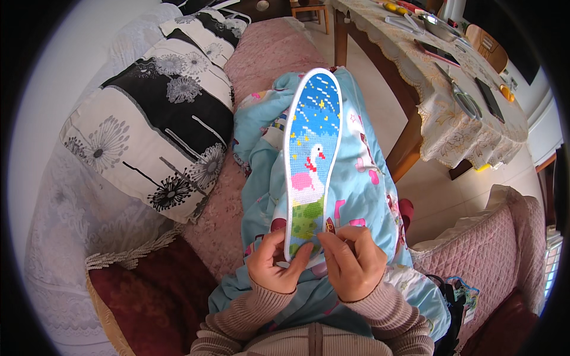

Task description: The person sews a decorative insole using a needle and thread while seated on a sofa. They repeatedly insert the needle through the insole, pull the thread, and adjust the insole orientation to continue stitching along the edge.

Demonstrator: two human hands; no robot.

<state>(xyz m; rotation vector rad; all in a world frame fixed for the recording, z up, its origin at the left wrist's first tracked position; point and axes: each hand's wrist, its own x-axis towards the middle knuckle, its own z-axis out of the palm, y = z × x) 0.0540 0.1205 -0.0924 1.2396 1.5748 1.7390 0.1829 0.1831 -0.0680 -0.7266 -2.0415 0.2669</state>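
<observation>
A cross-stitched insole (311,147) with white edging lies lengthwise before me, its heel end nearest. Its picture shows a white swan with a pink wing, blue sky with yellow and white marks above, and green below. My left hand (278,262) grips the heel end, thumb on top, the other fingers mostly hidden underneath. Close to the heel's right edge, thumb and forefinger of my right hand (354,262) are pinched together on a fine needle (313,234), only a sliver of which shows over the green stitching. A light blue patterned quilt (352,187) covers my lap beneath the insole.
Black-and-white flowered cushions (151,133) lean at left on the pink sofa (276,44). Scissors (463,98), a dark phone (490,100) and a metal bowl (438,27) lie on the cloth-covered table (449,133). Coloured threads (466,291) lie at my right.
</observation>
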